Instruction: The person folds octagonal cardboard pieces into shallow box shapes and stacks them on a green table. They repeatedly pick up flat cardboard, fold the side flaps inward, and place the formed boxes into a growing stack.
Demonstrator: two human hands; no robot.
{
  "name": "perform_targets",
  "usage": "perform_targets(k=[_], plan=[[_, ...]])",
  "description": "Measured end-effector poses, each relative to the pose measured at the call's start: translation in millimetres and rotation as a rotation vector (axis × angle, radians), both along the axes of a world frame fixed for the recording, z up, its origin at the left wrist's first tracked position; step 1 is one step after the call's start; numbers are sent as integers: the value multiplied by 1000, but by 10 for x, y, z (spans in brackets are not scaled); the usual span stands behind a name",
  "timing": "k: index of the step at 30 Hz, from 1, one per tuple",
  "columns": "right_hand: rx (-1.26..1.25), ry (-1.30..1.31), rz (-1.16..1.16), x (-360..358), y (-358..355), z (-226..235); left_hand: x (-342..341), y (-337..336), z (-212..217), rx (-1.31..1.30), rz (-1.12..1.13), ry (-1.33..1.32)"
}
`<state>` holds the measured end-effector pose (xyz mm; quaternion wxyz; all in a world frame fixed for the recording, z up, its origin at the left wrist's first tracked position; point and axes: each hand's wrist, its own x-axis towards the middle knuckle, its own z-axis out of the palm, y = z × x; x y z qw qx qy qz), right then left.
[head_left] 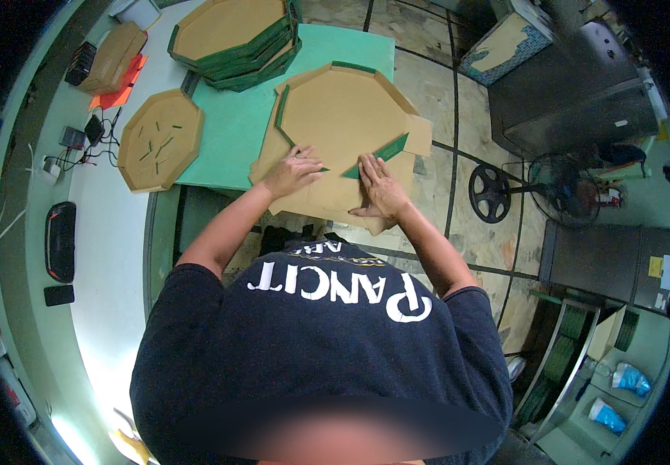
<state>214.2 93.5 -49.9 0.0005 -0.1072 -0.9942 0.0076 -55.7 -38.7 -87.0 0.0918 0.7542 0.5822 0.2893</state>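
Note:
A brown octagonal cardboard tray [343, 108] with green-lined sides lies in front of me, its far and left sides standing up. My left hand [295, 172] is closed over its near left side, fingers bent round the edge beside a small green tip. On the near right, a green flap [381, 156] slants across the board. My right hand [381, 190] rests flat on that flap, fingers stretched out and thumb apart. Brown cardboard [316, 203] extends beneath both hands toward my body. The undersides of my fingers are hidden.
Stacked octagonal trays [230, 35] stand at the far left on the green table [226, 139]. A smaller tray [161, 116] holding several green strips sits at left, near cables and a brown box [118, 56]. A fan [560, 186] stands on the right.

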Motion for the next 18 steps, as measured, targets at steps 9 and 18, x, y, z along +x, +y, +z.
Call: perform_targets(k=[9, 18], plan=[[-178, 374, -211, -173, 140, 35, 55, 72, 105, -51, 124, -84], [-266, 395, -278, -377, 175, -117, 156, 192, 122, -84, 267, -118]])
